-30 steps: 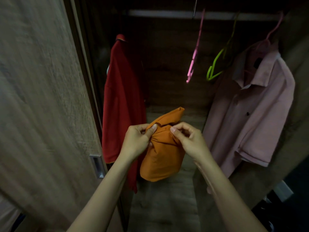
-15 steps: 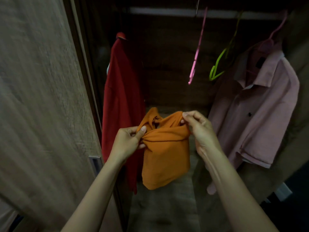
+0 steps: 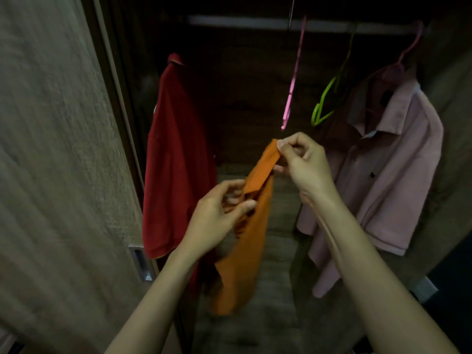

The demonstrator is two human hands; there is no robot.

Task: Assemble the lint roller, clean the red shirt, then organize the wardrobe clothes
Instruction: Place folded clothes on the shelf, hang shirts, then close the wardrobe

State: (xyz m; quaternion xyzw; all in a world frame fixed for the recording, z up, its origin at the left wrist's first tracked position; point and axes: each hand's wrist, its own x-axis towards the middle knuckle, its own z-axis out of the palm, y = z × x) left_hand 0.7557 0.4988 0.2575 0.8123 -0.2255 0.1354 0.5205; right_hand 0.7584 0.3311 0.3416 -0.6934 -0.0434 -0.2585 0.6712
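orange garment opening up at the wardrobe

we see the right hand (image 3: 304,164) pinching the top edge of the orange garment (image 3: 245,246), fingers clamped on the cloth. the left hand (image 3: 217,221) grips a fold lower down, thumb pressed on it. the garment hangs between the red shirt (image 3: 176,162) and the pink shirt (image 3: 378,175), below 2 bare hangers: pink hanger (image 3: 293,80), green hanger (image 3: 324,106). our advice: find both shoulders, shake it flat, then hang it.

No text, label, brand, number or sign can be read anywhere in this dim view.
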